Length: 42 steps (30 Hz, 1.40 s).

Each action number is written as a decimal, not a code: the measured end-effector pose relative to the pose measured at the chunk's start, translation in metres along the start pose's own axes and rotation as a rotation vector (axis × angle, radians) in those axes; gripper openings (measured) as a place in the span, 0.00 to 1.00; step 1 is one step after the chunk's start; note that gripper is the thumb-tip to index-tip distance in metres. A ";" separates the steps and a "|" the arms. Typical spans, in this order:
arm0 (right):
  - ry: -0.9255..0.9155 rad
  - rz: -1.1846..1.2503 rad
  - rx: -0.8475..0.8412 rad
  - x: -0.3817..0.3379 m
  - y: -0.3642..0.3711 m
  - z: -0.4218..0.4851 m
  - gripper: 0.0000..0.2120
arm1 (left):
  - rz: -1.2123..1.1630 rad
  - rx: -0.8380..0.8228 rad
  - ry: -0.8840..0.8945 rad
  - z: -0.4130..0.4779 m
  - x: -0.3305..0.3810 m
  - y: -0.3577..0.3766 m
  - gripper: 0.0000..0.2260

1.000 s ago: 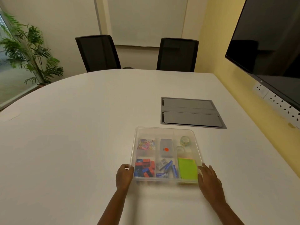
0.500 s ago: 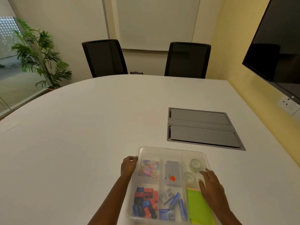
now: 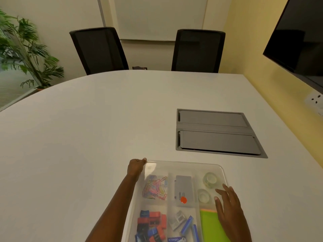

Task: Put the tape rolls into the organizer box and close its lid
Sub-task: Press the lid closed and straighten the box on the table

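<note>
A clear organizer box (image 3: 185, 163) lies on the white table at the bottom of the head view, with its translucent lid down over the compartments. Two clear tape rolls (image 3: 210, 179) (image 3: 204, 195) show through the lid in the far right compartment. My left hand (image 3: 136, 167) is curled around the box's far left corner. Flat on the lid's right side lies my right hand (image 3: 229, 210), fingers spread, just beside the rolls. Paper clips, a stapler, binder clips and green sticky notes fill the other compartments.
A grey cable hatch (image 3: 216, 132) is set into the table just beyond the box. Two black chairs (image 3: 99, 49) (image 3: 197, 50) stand at the far edge. A plant (image 3: 26, 49) is at the left, a dark wall screen (image 3: 300, 35) at the right.
Both hands slid from the box's near edge toward its far side: the left to the far left corner, the right up the right side. The box now sits lower in view.
</note>
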State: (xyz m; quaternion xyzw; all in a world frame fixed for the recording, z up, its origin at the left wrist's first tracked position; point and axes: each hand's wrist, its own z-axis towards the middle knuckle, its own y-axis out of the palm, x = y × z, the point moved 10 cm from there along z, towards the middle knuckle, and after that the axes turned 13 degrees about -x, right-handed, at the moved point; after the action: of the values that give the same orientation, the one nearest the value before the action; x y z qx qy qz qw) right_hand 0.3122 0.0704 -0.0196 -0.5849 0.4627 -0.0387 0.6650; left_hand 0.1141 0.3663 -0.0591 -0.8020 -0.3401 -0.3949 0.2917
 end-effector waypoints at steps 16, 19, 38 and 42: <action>0.406 0.497 -0.136 0.038 -0.024 0.107 0.19 | -0.043 0.006 0.007 0.009 -0.009 0.002 0.14; 0.484 0.516 -0.216 0.049 -0.015 0.115 0.21 | -0.033 0.000 -0.007 0.013 -0.011 0.002 0.17; 0.325 0.423 -0.177 0.037 -0.018 0.087 0.11 | 0.073 0.071 0.059 -0.027 -0.005 0.000 0.13; 0.317 0.503 -0.167 0.049 -0.011 0.038 0.13 | 0.201 0.055 0.143 -0.062 -0.013 0.004 0.16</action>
State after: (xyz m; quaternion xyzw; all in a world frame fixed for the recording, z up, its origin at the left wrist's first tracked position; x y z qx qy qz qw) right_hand 0.3708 0.0660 -0.0434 -0.4913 0.6925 0.0747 0.5230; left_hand 0.0849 0.3141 -0.0384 -0.7937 -0.2469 -0.4103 0.3752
